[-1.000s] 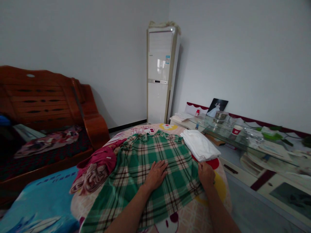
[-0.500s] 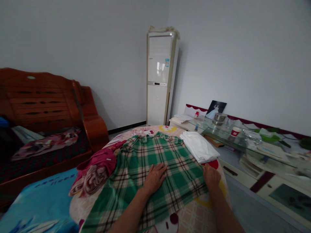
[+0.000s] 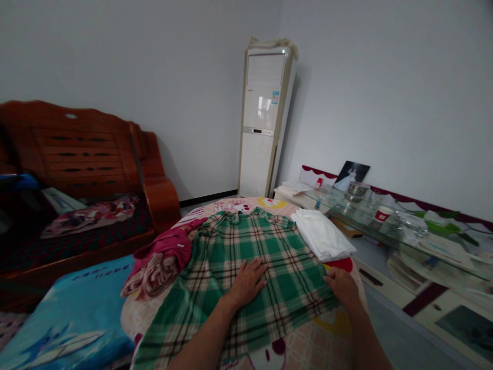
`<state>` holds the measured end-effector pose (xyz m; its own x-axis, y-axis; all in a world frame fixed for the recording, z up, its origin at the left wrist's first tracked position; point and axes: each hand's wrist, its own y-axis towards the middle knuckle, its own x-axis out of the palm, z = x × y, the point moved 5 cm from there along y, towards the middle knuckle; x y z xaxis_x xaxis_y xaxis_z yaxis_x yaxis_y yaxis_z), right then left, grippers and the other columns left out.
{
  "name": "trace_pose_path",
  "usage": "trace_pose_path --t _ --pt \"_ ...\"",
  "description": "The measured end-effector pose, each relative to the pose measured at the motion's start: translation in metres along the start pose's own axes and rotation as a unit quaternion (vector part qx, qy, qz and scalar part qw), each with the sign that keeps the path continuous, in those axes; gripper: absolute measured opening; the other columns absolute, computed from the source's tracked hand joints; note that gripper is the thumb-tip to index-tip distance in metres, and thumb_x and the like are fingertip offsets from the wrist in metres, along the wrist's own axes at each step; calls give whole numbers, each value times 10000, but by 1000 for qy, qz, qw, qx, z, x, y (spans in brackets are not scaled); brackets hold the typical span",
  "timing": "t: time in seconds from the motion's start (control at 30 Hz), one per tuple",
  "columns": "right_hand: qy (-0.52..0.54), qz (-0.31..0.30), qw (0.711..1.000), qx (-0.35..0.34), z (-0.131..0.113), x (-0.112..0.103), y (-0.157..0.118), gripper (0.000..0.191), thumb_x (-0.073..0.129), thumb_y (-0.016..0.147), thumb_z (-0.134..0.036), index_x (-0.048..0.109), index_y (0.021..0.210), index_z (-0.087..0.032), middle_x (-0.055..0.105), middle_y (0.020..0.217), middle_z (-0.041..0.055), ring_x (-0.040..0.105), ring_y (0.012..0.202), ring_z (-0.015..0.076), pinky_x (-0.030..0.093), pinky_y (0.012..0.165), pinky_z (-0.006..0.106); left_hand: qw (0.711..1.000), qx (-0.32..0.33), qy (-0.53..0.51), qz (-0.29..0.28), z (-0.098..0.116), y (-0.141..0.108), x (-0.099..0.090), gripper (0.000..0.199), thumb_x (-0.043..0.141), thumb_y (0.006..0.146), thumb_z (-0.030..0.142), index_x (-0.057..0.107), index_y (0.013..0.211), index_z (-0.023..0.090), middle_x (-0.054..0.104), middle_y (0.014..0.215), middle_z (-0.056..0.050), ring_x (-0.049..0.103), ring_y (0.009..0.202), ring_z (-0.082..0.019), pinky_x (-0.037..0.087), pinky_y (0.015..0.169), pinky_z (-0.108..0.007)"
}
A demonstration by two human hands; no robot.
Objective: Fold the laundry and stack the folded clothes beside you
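My left hand [image 3: 247, 281] lies palm down on the green plaid garment [image 3: 281, 267], a little nearer to me than its middle. The fingers are stretched out flat and fairly close together, with the thumb beneath the palm's edge or out of my sight; this hand presses on the cloth and has hold of nothing. The garment spreads under it and reaches out on every side: away from me to a ruffled far edge, leftward in loose folds, and toward me beneath my left forearm.

My right hand [image 3: 344, 288] is at the garment's right edge, well apart from the left one. Its fingers are curled in and nearly closed, the tips and thumb drawn together on the border of the plaid cloth in a pinch; the far side of that grip is hidden from me. So the garment lies to the left of this hand, between it and my other one.

All of it rests on the worktop [image 3: 298, 344], which has a patterned cover. Just beyond my right hand sits a folded white cloth [image 3: 323, 236], close against the garment's right side. On the left, a bundled maroon garment [image 3: 173, 249] touches the plaid one.
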<state>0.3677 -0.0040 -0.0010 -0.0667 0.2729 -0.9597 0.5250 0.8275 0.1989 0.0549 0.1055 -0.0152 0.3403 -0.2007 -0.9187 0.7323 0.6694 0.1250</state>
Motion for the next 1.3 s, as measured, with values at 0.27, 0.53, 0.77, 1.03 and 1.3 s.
trace_pose_path --t 0.27,0.53,0.77,1.03,1.3 --pt "-63 12 997 44 6 -2 -7 177 514 900 -324 624 827 -206 708 820 58 663 779 206 358 592 264 999 7 -10 -33 27 -10 -4 585 566 847 296 426 1414 276 361 1518 -97 310 1404 -285 238 1140 -536" --pt "-136 32 989 44 5 -2 -9 161 519 890 -270 641 847 -174 698 857 106 669 836 257 421 654 310 988 128 -61 -52 56 -22 7 605 588 860 386 404 1430 304 295 1549 -94 235 1437 -283 157 1163 -550" --pt "12 87 987 -136 -76 2 17 293 424 928 -262 669 1032 -138 705 1012 134 643 973 234 456 863 327 982 168 -63 -60 63 -22 22 536 507 916 391 403 1433 292 320 1535 -105 260 1428 -279 183 1167 -522" --pt "93 48 966 -238 -158 38 60 349 398 939 -282 636 1153 -144 662 1168 110 574 1116 200 401 983 307 980 181 -54 -65 66 -23 22 537 461 934 442 378 1445 301 299 1546 -97 254 1430 -289 182 1164 -543" --pt "71 26 994 -84 -134 45 143 279 435 870 -170 701 898 -88 686 1008 196 619 998 252 436 883 329 978 180 -67 -75 64 -27 23 544 449 942 431 341 1461 308 268 1558 -95 226 1438 -296 173 1164 -548"
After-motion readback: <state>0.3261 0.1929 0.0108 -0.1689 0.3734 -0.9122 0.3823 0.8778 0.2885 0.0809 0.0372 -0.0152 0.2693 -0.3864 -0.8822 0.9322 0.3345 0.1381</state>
